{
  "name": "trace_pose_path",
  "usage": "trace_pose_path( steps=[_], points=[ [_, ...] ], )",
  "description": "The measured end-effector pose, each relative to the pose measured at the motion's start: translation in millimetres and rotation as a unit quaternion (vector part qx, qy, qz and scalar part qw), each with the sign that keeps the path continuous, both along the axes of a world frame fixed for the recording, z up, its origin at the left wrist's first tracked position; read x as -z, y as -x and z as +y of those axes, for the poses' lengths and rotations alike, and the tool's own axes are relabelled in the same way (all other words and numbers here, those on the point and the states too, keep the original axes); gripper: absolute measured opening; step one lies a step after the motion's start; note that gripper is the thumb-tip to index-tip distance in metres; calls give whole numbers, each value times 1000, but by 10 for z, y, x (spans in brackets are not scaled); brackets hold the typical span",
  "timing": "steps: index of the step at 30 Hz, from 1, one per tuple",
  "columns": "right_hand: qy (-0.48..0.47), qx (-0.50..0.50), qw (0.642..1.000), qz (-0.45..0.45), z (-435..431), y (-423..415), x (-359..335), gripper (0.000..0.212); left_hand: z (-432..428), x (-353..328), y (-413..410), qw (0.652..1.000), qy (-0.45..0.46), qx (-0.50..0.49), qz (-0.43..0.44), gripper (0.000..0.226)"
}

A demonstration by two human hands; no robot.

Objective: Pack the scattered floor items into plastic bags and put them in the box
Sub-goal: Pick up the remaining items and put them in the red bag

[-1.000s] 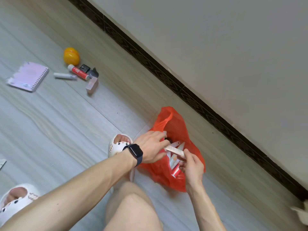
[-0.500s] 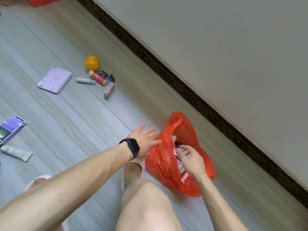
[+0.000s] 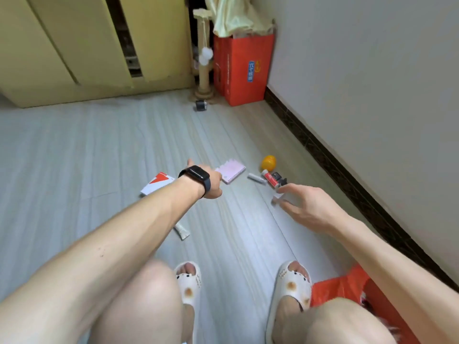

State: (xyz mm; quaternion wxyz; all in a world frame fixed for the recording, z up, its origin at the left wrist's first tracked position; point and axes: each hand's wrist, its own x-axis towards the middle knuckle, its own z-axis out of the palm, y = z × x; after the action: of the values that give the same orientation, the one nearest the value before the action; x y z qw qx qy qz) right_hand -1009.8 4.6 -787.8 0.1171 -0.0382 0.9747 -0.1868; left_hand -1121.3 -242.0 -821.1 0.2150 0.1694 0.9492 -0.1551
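The orange bag is mostly hidden behind the right arm and knee, cut by the bottom edge. The left forearm covers part of the white tube and red-and-white box. Fingers of the left hand are out of sight. The far dark thing is too small to name.

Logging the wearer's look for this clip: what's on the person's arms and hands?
Both forearms are bare, with no sleeves showing. The left hand has a dark smartwatch with a rectangular black face at its wrist. The right hand wears no glove or band.
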Motion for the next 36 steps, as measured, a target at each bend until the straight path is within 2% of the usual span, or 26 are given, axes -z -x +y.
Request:
trace_pose_path(
  steps=[4, 8, 11, 15, 20, 22, 26, 30, 34, 36],
  points=[
    [-110, -115, 984, -80, -622, 356, 43, 38, -1098, 254, -228, 994, 3, -105, -13, 47],
    [-172, -197, 957, -123, -1198, 510, 427, 44, -2039, 985, -791, 966, 30, -231, -113, 54],
    [-169, -226, 946, -159, -1564, 564, 905, 45, -2482, 1580, -1222, 928, -1, -332, -168, 63],
    [-142, -238, 935, -221, -1968, 618, 1591, 46, -2625, 2214, -1705, 876, -62, -430, -211, 75],
    [-85, -223, 934, -266, -2363, 557, 2449, 46, -2509, 2728, -2147, 823, -81, -540, -159, 68],
    [-89, -251, 932, -247, -2491, 524, 2730, 44, -2437, 2824, -2243, 808, -77, -570, -129, 60],
    [-40, -203, 959, -193, -2676, 684, 3060, 52, -2358, 2989, -2048, 827, -90, -549, -79, 52],
    [-79, -229, 957, -159, -2706, 930, 3351, 49, -2356, 3067, -1490, 834, -134, -533, -42, 54],
    [-121, -194, 967, -114, -2547, 1076, 3508, 38, -2342, 3051, -885, 838, -152, -523, -41, 47],
    [-122, -169, 970, -128, -2357, 1092, 3532, 46, -2293, 3018, -720, 845, -156, -508, -51, 44]
  ],
)
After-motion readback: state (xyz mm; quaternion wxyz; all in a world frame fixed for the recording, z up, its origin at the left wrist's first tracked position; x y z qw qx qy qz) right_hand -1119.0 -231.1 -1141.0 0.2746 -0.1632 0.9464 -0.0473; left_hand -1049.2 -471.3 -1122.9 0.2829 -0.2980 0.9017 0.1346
